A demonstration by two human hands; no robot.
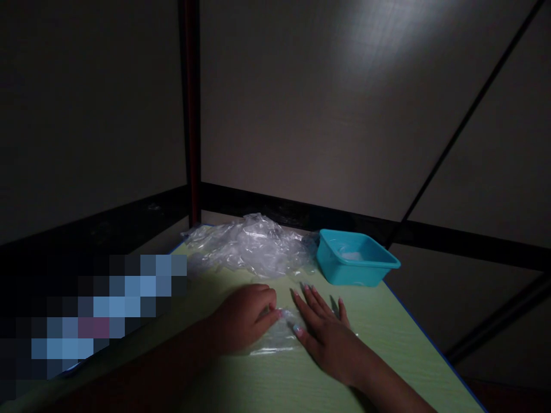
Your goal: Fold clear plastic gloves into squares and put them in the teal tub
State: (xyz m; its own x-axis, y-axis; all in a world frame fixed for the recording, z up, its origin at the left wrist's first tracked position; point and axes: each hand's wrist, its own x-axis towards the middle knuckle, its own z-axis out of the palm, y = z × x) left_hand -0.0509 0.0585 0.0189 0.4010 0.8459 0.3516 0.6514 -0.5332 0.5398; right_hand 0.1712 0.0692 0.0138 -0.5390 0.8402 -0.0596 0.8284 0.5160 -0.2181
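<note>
A small clear plastic bag lies flat on the pale green tabletop, between and partly under my hands. My left hand is closed at its left side, fingers curled in and thumb stretched along the plastic. Its grip seems to be on the bag's edge, though the fingertips are partly hidden. Palm down, my right hand rests with spread fingers on the right part of the bag and the table beside it.
Behind my hands is a heap of crumpled clear plastic bags. A turquoise plastic basin with something whitish inside stands at the back right of the table. Dark-trimmed walls meet behind the table. A blurred-out patch covers the left.
</note>
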